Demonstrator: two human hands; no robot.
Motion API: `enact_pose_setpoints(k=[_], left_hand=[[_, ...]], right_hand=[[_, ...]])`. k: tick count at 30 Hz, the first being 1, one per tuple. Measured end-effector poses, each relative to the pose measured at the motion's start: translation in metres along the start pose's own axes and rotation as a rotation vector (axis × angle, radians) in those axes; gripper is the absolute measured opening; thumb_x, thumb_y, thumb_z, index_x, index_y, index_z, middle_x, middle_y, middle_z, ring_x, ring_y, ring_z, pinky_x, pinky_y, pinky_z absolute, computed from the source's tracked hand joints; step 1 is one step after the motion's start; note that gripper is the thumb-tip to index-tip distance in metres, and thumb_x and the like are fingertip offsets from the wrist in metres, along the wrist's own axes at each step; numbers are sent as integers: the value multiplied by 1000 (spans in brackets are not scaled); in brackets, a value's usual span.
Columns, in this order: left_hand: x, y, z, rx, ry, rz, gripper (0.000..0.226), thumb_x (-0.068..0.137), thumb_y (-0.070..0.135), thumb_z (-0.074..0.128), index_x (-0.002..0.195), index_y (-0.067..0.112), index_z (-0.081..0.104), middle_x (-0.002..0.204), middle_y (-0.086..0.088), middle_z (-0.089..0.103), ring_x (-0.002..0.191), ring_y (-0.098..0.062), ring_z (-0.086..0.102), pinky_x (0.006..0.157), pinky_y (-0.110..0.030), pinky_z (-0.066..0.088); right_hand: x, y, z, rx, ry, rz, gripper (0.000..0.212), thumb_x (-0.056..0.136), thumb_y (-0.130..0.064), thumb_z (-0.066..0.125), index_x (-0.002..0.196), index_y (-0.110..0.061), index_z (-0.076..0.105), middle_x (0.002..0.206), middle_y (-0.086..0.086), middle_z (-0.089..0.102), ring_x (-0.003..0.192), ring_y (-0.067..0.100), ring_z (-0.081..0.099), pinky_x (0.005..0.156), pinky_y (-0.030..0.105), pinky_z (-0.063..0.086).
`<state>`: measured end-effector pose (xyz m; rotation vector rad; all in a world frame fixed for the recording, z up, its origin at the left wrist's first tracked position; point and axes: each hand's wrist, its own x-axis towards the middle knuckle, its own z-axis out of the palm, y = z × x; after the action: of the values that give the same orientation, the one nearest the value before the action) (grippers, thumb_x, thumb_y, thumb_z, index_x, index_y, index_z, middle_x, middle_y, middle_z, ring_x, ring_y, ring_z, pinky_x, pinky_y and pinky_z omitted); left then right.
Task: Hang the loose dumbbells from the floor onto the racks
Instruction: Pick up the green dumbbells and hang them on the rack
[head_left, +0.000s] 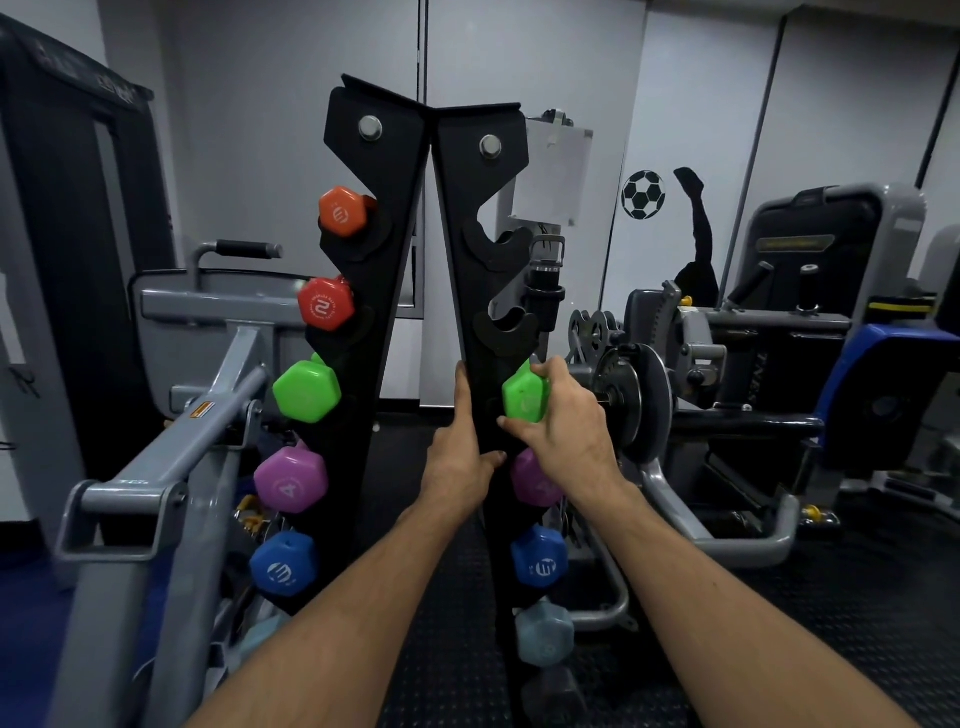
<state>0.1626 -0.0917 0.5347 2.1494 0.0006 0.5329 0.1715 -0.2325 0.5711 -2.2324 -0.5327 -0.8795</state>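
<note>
Gym room with pale grey wall panels, dark studded rubber floor across the lower frame. Soccer ball sticker and black silhouette of raised legs on the wall at upper right. Grey steel exercise machine at left, matte tubular frame with a padded black handle; another machine with a round metal disc at right.

At centre, two tall black metal racks leaning together at the top: left rack and right rack, flat plates with hooked cut-outs and a shiny bolt near each top. On the left rack, hexagonal glossy dumbbells stacked downward: orange dumbbell, red dumbbell, green dumbbell, purple dumbbell, blue dumbbell. Two upper hooks of the right rack bare; lower down, purple, blue and grey-blue hex heads.

Left hand wrapped around the front edge of the right rack, thumb on its face. Right hand clamped on a second green dumbbell, held at a mid-height hook of the right rack, centre of frame; seated or not, cannot tell.
</note>
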Motion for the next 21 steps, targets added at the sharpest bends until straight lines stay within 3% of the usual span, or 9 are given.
enact_pose_setpoints(k=[3,9,12,16,21], left_hand=[[1,-3,0,-2,1,12,129,88,11,77,147,60,-25,126,-6,69,110,-24,68,96,-43,56],[1,-8,-4,-11,-41,35,127,87,10,78,151,59,-21,125,-5,69,110,-22,68,94,-39,56],[3,-15,-8,-40,-81,53,121,86,10,78,155,56,-10,127,-3,69,112,-20,68,99,-40,56],[2,-21,-13,-58,-84,87,96,87,16,78,157,44,18,127,-1,69,114,-19,68,95,-33,56],[4,-18,-14,-131,-69,97,84,86,19,78,153,39,29,127,0,68,114,-18,68,98,-41,58]], right_hand=[[0,2,3,3,10,-8,60,76,-36,90,118,-21,50,106,-4,64,96,16,63,80,28,48],[-4,7,8,18,8,-19,69,76,-31,90,129,-23,47,119,-1,60,108,20,60,92,39,53],[-6,8,12,46,28,-14,69,77,-31,89,132,-21,47,120,0,61,109,21,61,91,36,52],[-6,8,12,78,23,-16,65,82,-38,84,134,-19,49,123,1,63,111,19,61,91,32,50],[-8,10,10,96,-3,-19,73,85,-36,82,146,-21,45,135,0,60,117,19,60,94,26,44]])
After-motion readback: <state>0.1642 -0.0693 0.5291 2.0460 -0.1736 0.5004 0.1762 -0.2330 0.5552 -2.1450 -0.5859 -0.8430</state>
